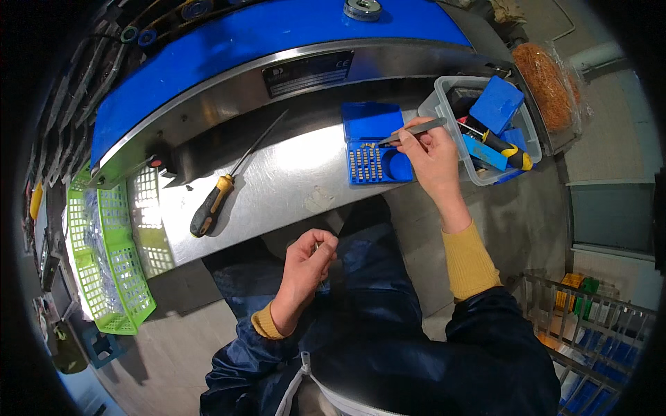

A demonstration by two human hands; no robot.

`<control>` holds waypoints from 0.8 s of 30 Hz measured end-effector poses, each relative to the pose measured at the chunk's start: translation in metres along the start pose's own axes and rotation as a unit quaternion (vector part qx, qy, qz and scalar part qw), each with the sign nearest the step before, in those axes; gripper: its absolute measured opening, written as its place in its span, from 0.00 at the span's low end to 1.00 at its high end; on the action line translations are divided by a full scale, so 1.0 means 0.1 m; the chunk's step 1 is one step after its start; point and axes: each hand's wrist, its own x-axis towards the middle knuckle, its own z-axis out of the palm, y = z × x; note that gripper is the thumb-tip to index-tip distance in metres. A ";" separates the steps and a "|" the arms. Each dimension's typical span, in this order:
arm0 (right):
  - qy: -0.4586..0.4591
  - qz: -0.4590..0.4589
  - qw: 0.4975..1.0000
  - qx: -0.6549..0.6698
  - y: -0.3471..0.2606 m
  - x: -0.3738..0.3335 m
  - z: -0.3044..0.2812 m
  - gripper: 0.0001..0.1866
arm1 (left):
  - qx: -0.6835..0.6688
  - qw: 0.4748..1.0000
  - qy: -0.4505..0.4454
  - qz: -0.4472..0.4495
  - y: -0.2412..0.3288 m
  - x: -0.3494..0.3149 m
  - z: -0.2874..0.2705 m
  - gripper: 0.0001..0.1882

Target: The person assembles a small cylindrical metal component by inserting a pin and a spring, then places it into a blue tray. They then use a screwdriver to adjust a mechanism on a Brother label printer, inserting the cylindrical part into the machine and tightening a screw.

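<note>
My right hand [435, 166] pinches a pair of grey metal tweezers [424, 127]. Their tips reach into an open blue case [375, 121] on the steel surface. Rows of small brass-coloured pieces [365, 165] stand in the case's lower half, and a few lie loose along its upper edge. A round recess [396, 165] is at the right of the case. Over my lap my left hand [306, 265] is closed, thumb against curled fingers; what it holds, if anything, is hidden.
A yellow-and-black screwdriver [212, 206] lies left on the steel bench [291, 180]. Right of the case stands a clear plastic bin [444, 104] of tools and blue boxes. A green basket [118, 256] is at far left. Behind is a blue-topped machine [277, 31] with a tape roll [362, 9].
</note>
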 end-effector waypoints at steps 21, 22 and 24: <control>0.029 0.057 0.996 0.062 -0.03 0.08 0.09 0.06 | -0.022 1.000 0.002 0.005 0.02 0.00 -0.02 0.06; 0.025 0.055 0.996 0.062 -0.03 0.08 0.09 0.05 | -0.023 1.000 0.005 -0.001 0.02 0.00 -0.02 0.06; 0.027 0.064 0.996 0.059 -0.02 0.08 0.09 0.05 | -0.010 1.000 -0.001 0.000 0.02 0.01 -0.03 0.05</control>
